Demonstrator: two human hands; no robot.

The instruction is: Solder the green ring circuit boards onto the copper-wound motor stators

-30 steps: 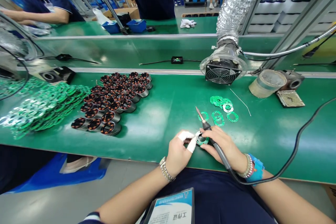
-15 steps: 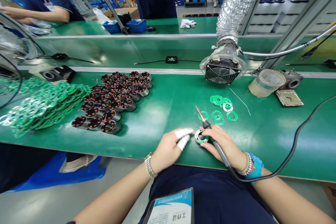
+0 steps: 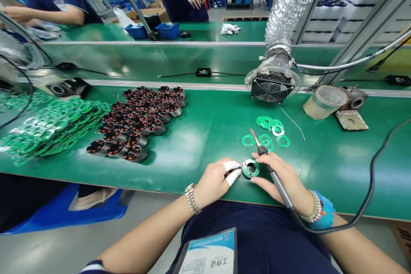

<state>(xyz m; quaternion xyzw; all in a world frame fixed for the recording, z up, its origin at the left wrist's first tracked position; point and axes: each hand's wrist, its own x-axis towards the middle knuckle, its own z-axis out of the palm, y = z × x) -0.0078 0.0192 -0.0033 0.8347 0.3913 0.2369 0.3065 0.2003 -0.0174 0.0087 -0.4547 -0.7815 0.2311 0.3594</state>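
Observation:
A round part with a green and white ring board on top (image 3: 251, 168) stands near the bench's front edge, between my hands. My left hand (image 3: 218, 178), with white covers on thumb and forefinger, touches or nearly touches its left side; those two fingertips are close together. In my right hand (image 3: 284, 180) lies a soldering iron (image 3: 279, 186), its tip pointing up and away. The right thumb and fingers curve around the part's right side. Loose green ring boards (image 3: 266, 123) lie just beyond the hands.
Rows of motor stators (image 3: 141, 126) and a pile of green boards (image 3: 58, 128) occupy the left. A fan with a foil duct (image 3: 270, 90) stands behind. At right are a round tub (image 3: 324, 102) and a sponge tray (image 3: 352, 120). Other people are across the bench.
The iron and my right hand have shifted slightly right. My left hand has also moved right, beside the ring-topped part. Across the bench, a standing person's hands have come together.

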